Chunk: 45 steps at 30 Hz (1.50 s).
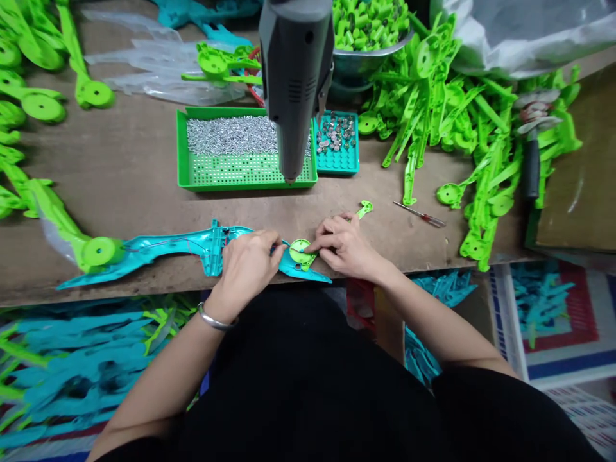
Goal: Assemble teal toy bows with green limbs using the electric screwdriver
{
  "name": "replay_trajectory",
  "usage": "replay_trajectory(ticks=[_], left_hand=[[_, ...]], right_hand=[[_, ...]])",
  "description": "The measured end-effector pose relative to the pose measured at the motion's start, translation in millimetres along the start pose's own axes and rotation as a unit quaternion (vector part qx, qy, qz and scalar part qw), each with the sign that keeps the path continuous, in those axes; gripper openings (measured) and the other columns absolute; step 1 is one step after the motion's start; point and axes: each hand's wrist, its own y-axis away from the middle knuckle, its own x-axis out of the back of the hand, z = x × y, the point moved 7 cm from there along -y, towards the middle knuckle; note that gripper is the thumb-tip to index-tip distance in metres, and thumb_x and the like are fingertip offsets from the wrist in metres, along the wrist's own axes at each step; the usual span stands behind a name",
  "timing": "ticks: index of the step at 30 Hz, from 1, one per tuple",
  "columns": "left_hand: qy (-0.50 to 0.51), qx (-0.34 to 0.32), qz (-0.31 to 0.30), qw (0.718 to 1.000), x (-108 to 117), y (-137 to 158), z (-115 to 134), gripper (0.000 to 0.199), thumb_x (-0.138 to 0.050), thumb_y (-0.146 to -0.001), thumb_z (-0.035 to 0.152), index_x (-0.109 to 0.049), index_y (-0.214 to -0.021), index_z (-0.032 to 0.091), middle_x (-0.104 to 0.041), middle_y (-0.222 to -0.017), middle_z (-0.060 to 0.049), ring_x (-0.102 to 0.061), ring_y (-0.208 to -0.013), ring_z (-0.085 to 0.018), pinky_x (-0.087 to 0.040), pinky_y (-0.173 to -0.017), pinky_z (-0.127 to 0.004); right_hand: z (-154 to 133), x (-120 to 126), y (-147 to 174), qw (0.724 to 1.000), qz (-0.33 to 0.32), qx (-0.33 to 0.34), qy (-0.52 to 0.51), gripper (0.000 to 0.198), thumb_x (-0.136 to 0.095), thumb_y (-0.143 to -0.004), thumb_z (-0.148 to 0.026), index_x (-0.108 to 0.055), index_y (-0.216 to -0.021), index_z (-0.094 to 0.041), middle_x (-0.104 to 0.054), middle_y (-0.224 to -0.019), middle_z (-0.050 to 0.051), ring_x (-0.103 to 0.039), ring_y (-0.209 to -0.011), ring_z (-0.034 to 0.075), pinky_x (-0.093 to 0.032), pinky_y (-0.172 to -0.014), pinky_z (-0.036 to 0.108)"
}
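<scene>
A long turquoise plastic shell (158,247), shaped like a toy bow, lies along the table's front edge with thin wires inside it. My left hand (253,260) rests over its middle, fingers pinched together; what they hold, if anything, is hidden. On the shell's right end sits the round end of a lime-green plastic arm (301,250). My right hand (344,247) is closed over this arm, with fingertips on the round end. A hooked green end (366,208) sticks out beyond the knuckles. Another lime-green arm (101,251) with a round end lies on the shell's left end.
A grey electric screwdriver (293,96) hangs over a green tray of screws (183,160). Beside it stands a turquoise tray of small metal discs (337,163). A red-handled screwdriver (426,218) lies to the right. Green arms are heaped on both sides, near a metal bowl (360,64).
</scene>
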Motion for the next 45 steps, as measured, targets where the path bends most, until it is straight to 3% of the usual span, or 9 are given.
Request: replay_trajectory(ticks=[6, 11, 16, 20, 30, 36, 41, 45], left_hand=[[-0.010, 0.000, -0.004, 1.000, 0.9, 0.3, 5.6, 0.013, -0.056, -0.089, 0.026, -0.065, -0.081, 0.021, -0.074, -0.086, -0.005, -0.067, -0.079, -0.024, -0.031, -0.060, -0.033], [-0.002, -0.010, -0.010, 1.000, 0.2, -1.2, 4.0, 0.013, -0.057, -0.089, 0.025, -0.066, -0.081, 0.021, -0.072, -0.086, -0.005, -0.066, -0.079, -0.023, -0.033, -0.060, -0.032], [0.089, -0.033, -0.037, 0.995, 8.0, -2.6, -8.7, 0.016, -0.057, -0.091, 0.028, -0.069, -0.084, 0.019, -0.071, -0.084, -0.004, -0.064, -0.076, -0.019, -0.039, -0.066, -0.030], [0.128, -0.028, -0.054, 0.990, 18.9, -6.2, -18.3, 0.013, -0.062, -0.087, 0.026, -0.071, -0.080, 0.019, -0.071, -0.078, -0.002, -0.061, -0.070, -0.016, -0.040, -0.066, -0.027], [0.081, -0.030, -0.141, 0.986, 21.5, -25.2, -15.9, 0.011, -0.063, -0.080, 0.023, -0.072, -0.074, 0.021, -0.063, -0.058, 0.001, -0.054, -0.056, -0.014, -0.034, -0.059, -0.028], [0.006, -0.046, -0.150, 0.988, 17.6, -36.6, -7.1, 0.013, -0.060, -0.071, 0.014, -0.069, -0.067, 0.023, -0.060, -0.053, 0.000, -0.050, -0.051, -0.016, -0.031, -0.054, -0.029], [-0.137, -0.050, -0.159, 0.976, 16.5, -48.3, 5.7, 0.009, -0.061, -0.069, 0.018, -0.070, -0.069, 0.021, -0.067, -0.064, -0.009, -0.060, -0.060, -0.023, -0.037, -0.054, -0.030], [-0.191, -0.065, -0.169, 0.965, 14.4, -51.0, 17.4, 0.014, -0.060, -0.072, 0.019, -0.072, -0.079, 0.016, -0.071, -0.078, -0.018, -0.069, -0.075, -0.032, -0.046, -0.060, -0.034]], right_hand=[[-31.1, 1.5, -0.4, 0.995, 0.074, 0.046, 0.042, 0.017, -0.053, -0.075, -0.013, -0.062, -0.087, -0.020, -0.067, -0.080, -0.001, -0.055, -0.086, 0.019, -0.025, -0.104, 0.043], [-42.4, -14.7, 0.8, 0.987, 0.055, 0.078, 0.127, 0.019, -0.050, -0.078, -0.010, -0.062, -0.088, -0.020, -0.066, -0.074, -0.001, -0.050, -0.083, 0.019, -0.020, -0.105, 0.045], [-40.8, -17.4, -1.4, 0.987, 0.018, 0.059, 0.150, 0.040, -0.047, -0.085, -0.008, -0.067, -0.114, -0.025, -0.067, -0.079, 0.001, -0.047, -0.088, 0.021, -0.018, -0.102, 0.046], [-41.0, -21.7, -3.4, 0.986, -0.029, 0.046, 0.158, 0.043, -0.046, -0.090, -0.013, -0.067, -0.123, -0.030, -0.066, -0.087, 0.004, -0.043, -0.089, 0.022, -0.017, -0.098, 0.047], [-42.4, -25.6, -9.3, 0.984, -0.061, 0.036, 0.164, 0.042, -0.048, -0.090, -0.014, -0.070, -0.122, -0.030, -0.062, -0.091, 0.005, -0.040, -0.086, 0.021, -0.017, -0.092, 0.045], [-42.9, -26.1, -11.6, 0.984, -0.066, 0.038, 0.159, 0.041, -0.048, -0.089, -0.012, -0.072, -0.118, -0.030, -0.061, -0.090, 0.005, -0.041, -0.086, 0.021, -0.017, -0.092, 0.045], [-44.8, -27.7, -12.9, 0.983, -0.071, 0.045, 0.163, 0.042, -0.050, -0.086, -0.010, -0.072, -0.118, -0.028, -0.059, -0.090, 0.006, -0.042, -0.087, 0.021, -0.018, -0.091, 0.044], [-46.1, -28.2, -14.5, 0.982, -0.079, 0.055, 0.162, 0.038, -0.052, -0.085, -0.012, -0.073, -0.115, -0.025, -0.058, -0.091, 0.007, -0.043, -0.087, 0.021, -0.019, -0.089, 0.043]])
